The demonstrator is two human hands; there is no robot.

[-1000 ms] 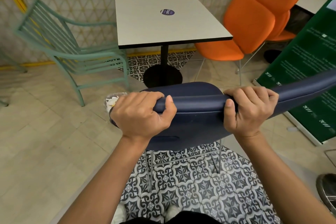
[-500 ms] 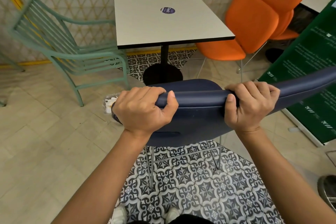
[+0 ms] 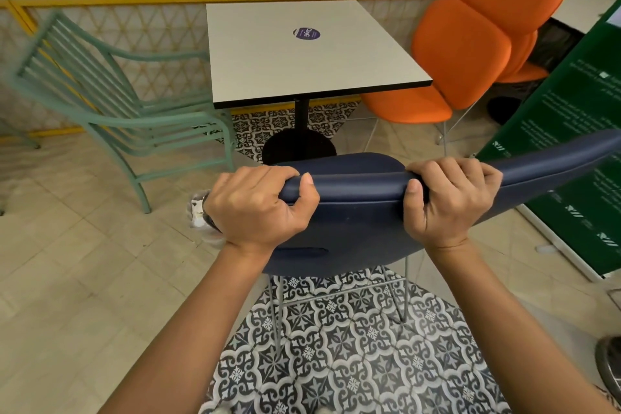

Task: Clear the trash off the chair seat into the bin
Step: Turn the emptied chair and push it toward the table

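Observation:
A dark blue chair (image 3: 356,212) stands in front of me, seen from behind its backrest. My left hand (image 3: 258,208) grips the top edge of the backrest at its left end. My right hand (image 3: 450,202) grips the same edge further right. Only a sliver of the seat (image 3: 339,161) shows over the backrest; the rest is hidden. White crumpled trash in a clear plastic bag or bin (image 3: 198,215) sits on the floor just left of my left hand, partly hidden by it.
A white square table (image 3: 302,54) on a black pedestal stands beyond the chair. A mint green metal chair (image 3: 111,104) is at the left, two orange chairs (image 3: 463,54) at the right. A green sign board (image 3: 571,144) leans at the far right. A dark round object (image 3: 610,366) is at the lower right.
Both hands keep their grip on the backrest. The chair back and the floor scene have shifted slightly in the view; the trash beside my left hand is more hidden.

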